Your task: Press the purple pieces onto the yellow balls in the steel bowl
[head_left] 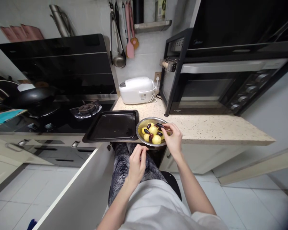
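Two grips: right hand [173, 139] pinching a dark piece [159, 125] over the bowl [137, 130]; left hand [137, 162] with fingertips pressed together.
Dark piece: probably light, smooth, slippery; hold mid-length.
Yellow balls [156, 139]: in the bowl, likely soft; cradle gently.

Left of the oven [204, 88] we see a white corded appliance [135, 91] and, farther left, a gas burner [87, 108] and a black wok [31, 98]. Above the oven sits a Midea appliance [230, 24]; a pink spatula [130, 50] hangs to the oven's upper left.
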Motion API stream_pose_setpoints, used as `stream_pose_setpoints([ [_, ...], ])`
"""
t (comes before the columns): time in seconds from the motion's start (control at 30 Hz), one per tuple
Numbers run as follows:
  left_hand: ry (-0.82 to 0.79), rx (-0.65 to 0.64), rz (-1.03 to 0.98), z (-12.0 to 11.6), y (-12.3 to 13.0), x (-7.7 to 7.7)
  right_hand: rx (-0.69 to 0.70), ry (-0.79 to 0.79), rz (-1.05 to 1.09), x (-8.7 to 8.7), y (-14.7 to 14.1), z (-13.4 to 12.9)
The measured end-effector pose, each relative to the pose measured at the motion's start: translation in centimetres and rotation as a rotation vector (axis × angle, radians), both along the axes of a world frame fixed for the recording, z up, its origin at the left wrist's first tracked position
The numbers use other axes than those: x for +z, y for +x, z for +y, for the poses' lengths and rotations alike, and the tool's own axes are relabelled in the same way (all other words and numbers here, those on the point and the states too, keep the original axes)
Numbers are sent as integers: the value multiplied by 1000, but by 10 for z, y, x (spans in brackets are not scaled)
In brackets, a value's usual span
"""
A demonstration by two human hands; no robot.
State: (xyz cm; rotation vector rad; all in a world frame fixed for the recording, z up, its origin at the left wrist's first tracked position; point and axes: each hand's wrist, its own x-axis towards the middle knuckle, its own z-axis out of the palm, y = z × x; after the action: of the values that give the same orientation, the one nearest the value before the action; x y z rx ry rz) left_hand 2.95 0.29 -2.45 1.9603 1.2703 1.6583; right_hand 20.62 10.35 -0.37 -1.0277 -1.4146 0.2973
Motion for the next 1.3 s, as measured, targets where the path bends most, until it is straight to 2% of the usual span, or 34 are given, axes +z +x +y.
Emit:
stream_pose_setpoints([
  [0.13, -78, -21, 14, -1, -2, -2, -24, -26, -37, 2, -5, 10],
  [0.3, -152, 22, -64, 1, 0, -8, -45, -66, -102, 2, -6, 14],
  [0.5, -110, 0, -136, 4, 2, -10, -167, -74, -194, 1, -5, 15],
  [0.7, -49, 26, -64, 5, -2, -6, -127, -113, -256, -1, -2, 16],
  [1.03, -67, -69, -89, 6, 0, -12, -97, -125, -262, 0, -1, 14],
  [1.17, -73, -53, -122, 6, 0, -13, -81, -33, -228, 8, -1, -3],
  [1.3, -82, -29, -135, 4, 1, -11, 67, 42, -242, 15, -10, -42],
])
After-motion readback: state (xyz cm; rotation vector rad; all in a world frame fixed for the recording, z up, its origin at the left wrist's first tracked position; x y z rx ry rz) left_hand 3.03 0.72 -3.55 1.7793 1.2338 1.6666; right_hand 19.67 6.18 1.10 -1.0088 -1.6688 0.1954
